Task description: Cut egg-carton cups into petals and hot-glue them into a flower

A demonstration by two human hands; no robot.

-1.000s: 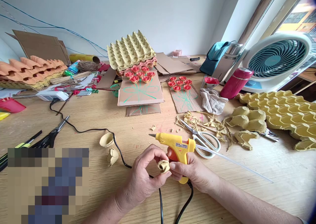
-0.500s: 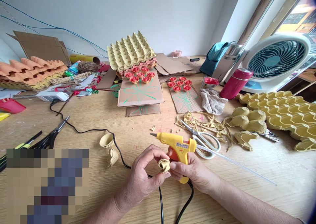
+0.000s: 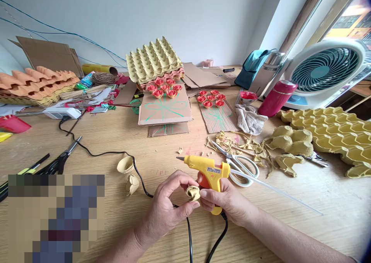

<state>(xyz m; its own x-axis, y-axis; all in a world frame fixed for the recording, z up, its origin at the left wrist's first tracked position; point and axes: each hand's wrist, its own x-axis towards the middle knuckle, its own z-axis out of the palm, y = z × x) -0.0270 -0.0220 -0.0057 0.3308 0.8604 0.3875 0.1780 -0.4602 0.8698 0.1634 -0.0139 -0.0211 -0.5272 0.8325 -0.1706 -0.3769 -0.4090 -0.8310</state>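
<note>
Between the thumb and fingers of my left hand (image 3: 171, 201) is a small rolled egg-carton flower (image 3: 193, 193), pale yellow and curled in on itself. My right hand (image 3: 228, 201) grips the yellow hot glue gun (image 3: 207, 168), and its thumb touches the flower's right side. The gun's nozzle points left, above the flower and apart from it. A clear glue stick (image 3: 278, 192) sticks out from its back. To the left of my hands, two cut egg-carton cups (image 3: 125, 165) lie on the table, the nearer one (image 3: 132, 185) with petal-like edges.
White-handled scissors (image 3: 243, 166) lie beside carton scraps (image 3: 240, 143). Black scissors (image 3: 59, 160) are at left. Red flowers (image 3: 164, 88) sit on cardboard (image 3: 165, 110) before stacked egg trays (image 3: 155, 60). A yellow egg tray (image 3: 333, 133), red bottle (image 3: 277, 97) and fan (image 3: 321, 72) stand right. The gun's cord (image 3: 95, 155) crosses the table.
Hardly anything differs. Both hands, the flower and the glue gun stay in place, apart from a very slight shift of the fingers.
</note>
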